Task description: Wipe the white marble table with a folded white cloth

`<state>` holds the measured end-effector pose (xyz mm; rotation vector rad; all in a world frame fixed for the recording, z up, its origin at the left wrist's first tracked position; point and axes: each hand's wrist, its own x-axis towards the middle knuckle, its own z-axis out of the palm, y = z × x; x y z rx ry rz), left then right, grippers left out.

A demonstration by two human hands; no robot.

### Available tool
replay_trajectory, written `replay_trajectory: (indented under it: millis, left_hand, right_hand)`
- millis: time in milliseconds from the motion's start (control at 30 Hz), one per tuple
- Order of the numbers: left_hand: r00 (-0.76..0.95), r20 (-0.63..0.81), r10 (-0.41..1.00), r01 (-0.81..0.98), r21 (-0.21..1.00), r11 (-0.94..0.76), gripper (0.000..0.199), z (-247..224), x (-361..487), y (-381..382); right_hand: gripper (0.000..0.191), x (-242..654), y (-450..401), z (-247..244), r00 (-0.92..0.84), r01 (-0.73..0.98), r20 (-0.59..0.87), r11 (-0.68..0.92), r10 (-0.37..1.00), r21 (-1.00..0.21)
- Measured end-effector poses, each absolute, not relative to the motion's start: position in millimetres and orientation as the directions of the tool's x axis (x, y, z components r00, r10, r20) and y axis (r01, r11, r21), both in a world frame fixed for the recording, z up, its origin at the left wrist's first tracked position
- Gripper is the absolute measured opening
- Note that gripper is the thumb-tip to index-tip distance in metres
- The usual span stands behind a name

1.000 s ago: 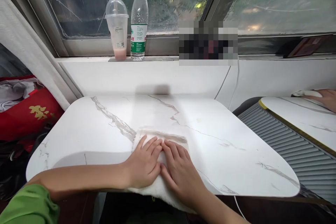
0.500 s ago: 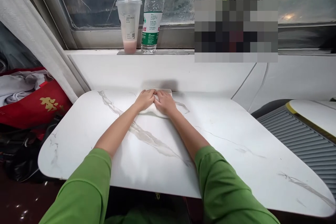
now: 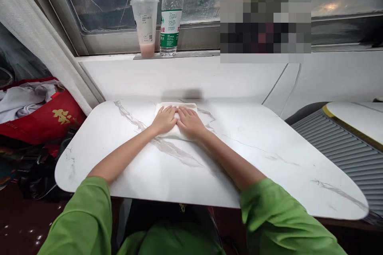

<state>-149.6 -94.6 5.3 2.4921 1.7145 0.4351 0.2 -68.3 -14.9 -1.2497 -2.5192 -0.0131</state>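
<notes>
A white folded cloth (image 3: pixel 175 131) lies flat on a white marble-patterned table (image 3: pixel 287 183), close to the wall at its far edge. My left hand (image 3: pixel 164 120) rests palm down on the cloth's left part, fingers stretched forward. Beside it, my right hand (image 3: pixel 189 122) presses on the right part, its fingers also extended and lying flat. The two hands nearly touch at the thumbs. Both are open on top of the cloth, which shows around and between them; its middle is hidden beneath the palms.
On the window ledge stand a lidded plastic cup (image 3: pixel 145 24) with pink drink and a clear water bottle (image 3: pixel 171 28). A blurred-out patch covers the ledge's right part. A red bag (image 3: pixel 42 111) with cloth items sits left, near a curtain (image 3: pixel 38 24). Right is a ribbed grey surface (image 3: pixel 332 143).
My fingers, more curled before, now lie flatter and straighter on the cloth. Both hands and the cloth sit slightly nearer to me, with elbows wider apart. The camera view has shifted a little.
</notes>
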Motion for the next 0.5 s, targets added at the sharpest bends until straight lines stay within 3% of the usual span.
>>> replay_trajectory:
  millis: [133,267,400,500]
  left_hand:
    - [0.339,0.193,0.921,0.906,0.198,-0.375,0.048,7.5,-146.1,-161.6]
    - [0.417,0.202,0.886,0.869,0.195,-0.454,0.050,10.3,-143.4,-235.5]
    - [0.492,0.174,0.853,0.824,0.224,-0.520,0.050,15.0,-142.2,-265.8]
    - [0.492,0.163,0.855,0.820,0.244,-0.518,0.049,16.1,-146.3,-244.6]
  right_hand:
    - [0.056,7.1,-129.5,-14.3,-0.640,0.745,0.264,0.667,0.722,-0.017]
    - [0.055,15.6,-208.1,-13.2,-0.678,0.706,0.343,0.705,0.650,0.061]
    - [0.055,20.1,-248.6,-13.4,-0.650,0.718,0.407,0.694,0.642,0.053]
    - [0.055,14.8,-232.7,-16.1,-0.633,0.729,0.403,0.684,0.661,0.022]
